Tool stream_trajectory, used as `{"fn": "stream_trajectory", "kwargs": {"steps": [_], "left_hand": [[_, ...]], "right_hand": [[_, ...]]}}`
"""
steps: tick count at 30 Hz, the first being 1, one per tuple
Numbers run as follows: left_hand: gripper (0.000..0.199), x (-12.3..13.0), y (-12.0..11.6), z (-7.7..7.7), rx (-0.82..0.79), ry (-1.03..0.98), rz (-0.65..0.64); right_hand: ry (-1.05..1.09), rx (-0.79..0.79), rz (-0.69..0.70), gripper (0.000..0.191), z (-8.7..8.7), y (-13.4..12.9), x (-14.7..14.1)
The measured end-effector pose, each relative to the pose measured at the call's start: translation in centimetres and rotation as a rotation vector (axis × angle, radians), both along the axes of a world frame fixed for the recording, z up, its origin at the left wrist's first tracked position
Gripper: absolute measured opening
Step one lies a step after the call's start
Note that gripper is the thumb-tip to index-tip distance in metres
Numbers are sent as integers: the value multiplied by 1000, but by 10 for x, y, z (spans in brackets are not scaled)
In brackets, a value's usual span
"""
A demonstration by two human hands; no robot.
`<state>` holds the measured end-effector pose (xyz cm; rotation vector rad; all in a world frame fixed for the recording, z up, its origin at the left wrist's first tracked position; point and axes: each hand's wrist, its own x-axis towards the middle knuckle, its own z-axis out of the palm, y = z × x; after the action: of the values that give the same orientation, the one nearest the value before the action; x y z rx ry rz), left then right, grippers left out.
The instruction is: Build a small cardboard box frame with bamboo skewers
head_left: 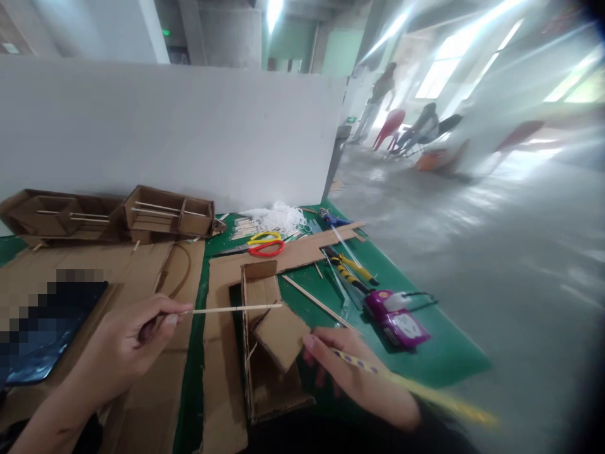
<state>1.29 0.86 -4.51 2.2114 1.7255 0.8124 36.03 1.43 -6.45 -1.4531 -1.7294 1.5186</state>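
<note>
My left hand [135, 340] is closed on a thin wooden stick [227, 309], which points right across an open cardboard box [274, 384]. The stick's far end lies over the upper edge of a small cardboard piece [282, 335]. My right hand [345, 366] pinches that piece by its right corner, tilted above the box. A yellow patterned strip [425, 391], blurred at its far end, runs across my right hand; how it is held cannot be made out.
Scissors [266, 244], white strings [281, 219], pliers [350, 271] and a purple power socket [397, 318] lie on the green table [435, 353]. Cardboard boxes [170, 213] stand by the white partition [179, 132]. Two people are in the distance.
</note>
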Motion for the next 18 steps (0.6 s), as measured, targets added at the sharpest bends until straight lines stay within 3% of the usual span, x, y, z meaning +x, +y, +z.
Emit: {"fn": "stream_trajectory", "kwargs": {"steps": [5,8,9,10,13,15,18], "left_hand": [[30,-2,2,-3,-30,23,-39],[30,-1,2,-4,-37,42,-52],[30,-1,2,-5,-39,45,-59],[30,-1,2,-5,-43,45,-63],[31,0,2,-4,-58,33,-68],[30,1,2,-4,-64,27,-79],[29,0,3,-5,-68,27,-87]], "right_hand": [[-231,86,232,47,35,-6,39],[-179,333,200,28,43,7,45],[-132,420,206,29,40,14,43],[-76,496,244,43,35,21,38],[36,580,475,71,16,41,19],[56,584,561,71,5,48,7],[44,583,523,70,-4,49,1]]}}
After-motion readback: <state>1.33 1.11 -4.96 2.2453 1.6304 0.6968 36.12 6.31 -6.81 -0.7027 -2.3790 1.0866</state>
